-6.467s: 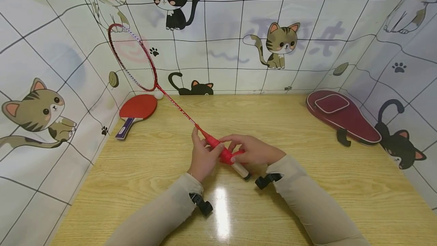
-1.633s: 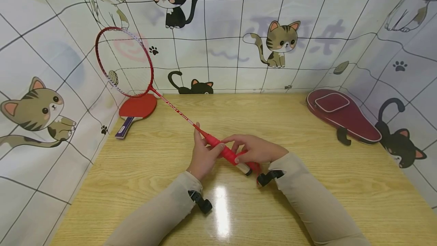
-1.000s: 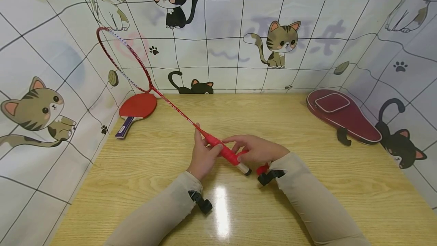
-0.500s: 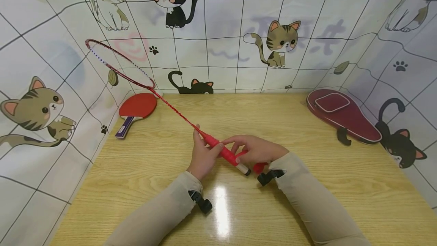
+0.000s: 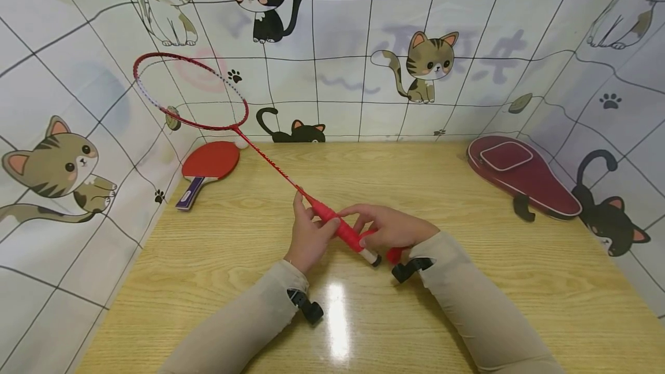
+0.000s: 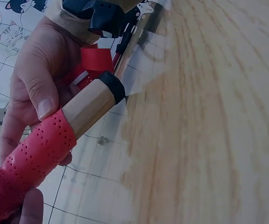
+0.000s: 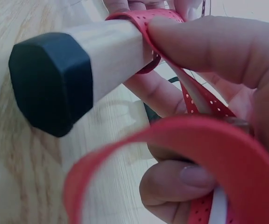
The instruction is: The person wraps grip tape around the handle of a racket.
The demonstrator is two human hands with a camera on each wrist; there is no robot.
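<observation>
A red badminton racket [image 5: 267, 160] slants up to the left, its head raised before the wall. My left hand [image 5: 310, 240] holds its handle between thumb and fingers. Red perforated grip tape [image 6: 36, 156] is wound round most of the handle. Near the butt a short stretch of bare wood [image 6: 88, 105] shows, ending in a black cap [image 7: 48, 84]. My right hand [image 5: 395, 227] pinches the tape, its thumb pressed at the lower edge of the winding. From those fingers a loose tape length [image 7: 209, 135] curls, with a pale strip along its inner side.
A red table tennis bat [image 5: 212, 161] lies at the back left, a white ball [image 5: 241, 143] behind it. At the back right rests a dark red bat case [image 5: 519, 172] with a black strap. Cat-printed walls enclose the wooden table [image 5: 249, 316].
Compared with the oldest frame, the winding reaches further down and less bare wood shows. The racket head keeps turning about its shaft, now showing a wider oval. Both hands stay nearly in place.
</observation>
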